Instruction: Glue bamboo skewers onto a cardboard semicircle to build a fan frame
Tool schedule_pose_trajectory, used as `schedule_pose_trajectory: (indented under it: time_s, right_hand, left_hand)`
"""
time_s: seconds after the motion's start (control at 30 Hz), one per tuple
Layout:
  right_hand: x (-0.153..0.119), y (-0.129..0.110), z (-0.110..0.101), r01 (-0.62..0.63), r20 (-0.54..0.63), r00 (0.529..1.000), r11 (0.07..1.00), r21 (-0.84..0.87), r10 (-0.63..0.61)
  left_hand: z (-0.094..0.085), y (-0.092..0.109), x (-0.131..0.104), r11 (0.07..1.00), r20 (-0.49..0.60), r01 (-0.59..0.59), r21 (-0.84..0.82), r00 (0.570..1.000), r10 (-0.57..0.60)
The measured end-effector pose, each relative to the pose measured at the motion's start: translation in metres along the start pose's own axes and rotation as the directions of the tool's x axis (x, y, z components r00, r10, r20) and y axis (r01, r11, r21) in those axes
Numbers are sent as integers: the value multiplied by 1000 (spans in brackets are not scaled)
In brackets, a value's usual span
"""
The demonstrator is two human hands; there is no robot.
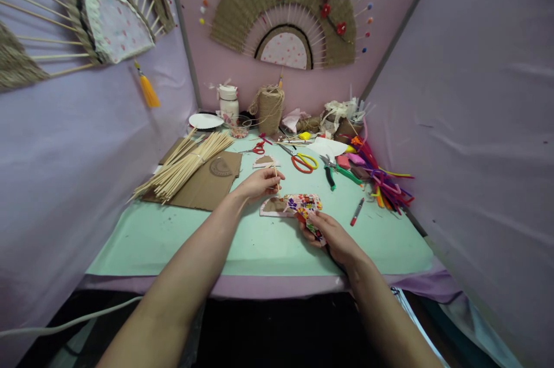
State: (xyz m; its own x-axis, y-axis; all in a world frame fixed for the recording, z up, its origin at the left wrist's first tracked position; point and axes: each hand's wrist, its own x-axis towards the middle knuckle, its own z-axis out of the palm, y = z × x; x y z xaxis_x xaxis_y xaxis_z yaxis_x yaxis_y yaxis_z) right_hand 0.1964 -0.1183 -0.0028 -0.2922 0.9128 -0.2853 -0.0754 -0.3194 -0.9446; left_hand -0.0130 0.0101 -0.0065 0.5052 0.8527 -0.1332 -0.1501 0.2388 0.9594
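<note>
My right hand [329,236] is wrapped round the handle of a flower-patterned hot glue gun [305,202], its dark cord running down toward the table edge. The gun's front end points left, over a half-round cardboard piece [270,209] with a pale rim that lies flat on the table. Above that piece, my left hand [262,183] pinches a short, thin wooden stick [277,179], held roughly upright. Just beyond the left hand lies a second half-round cardboard piece [265,161].
A bundle of wooden sticks [193,163] rests on cardboard [227,175] at left. Red-handled scissors [258,149], larger scissors [303,163], green-handled pliers [331,175], a red marker [357,212] and pipe cleaners [389,183] lie about. Behind stand twine [269,111] and a white bottle [228,104].
</note>
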Motion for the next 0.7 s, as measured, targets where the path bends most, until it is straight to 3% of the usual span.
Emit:
schedule_pose_trajectory:
  time_s: [0.33, 0.6, 0.7]
  right_hand:
    - [1, 1, 0, 28, -35, 999, 996, 79, -25]
    - [1, 1, -2, 24, 8, 1000, 998, 56, -24]
    - [1, -2, -3, 31, -35, 999, 999, 40, -30]
  left_hand:
    - [5, 4, -4, 999, 28, 31, 18, 999, -32]
    - [4, 9, -1, 999, -103, -19, 40, 994, 23]
    - [4, 8, 0, 997, -157, -35, 65, 987, 45]
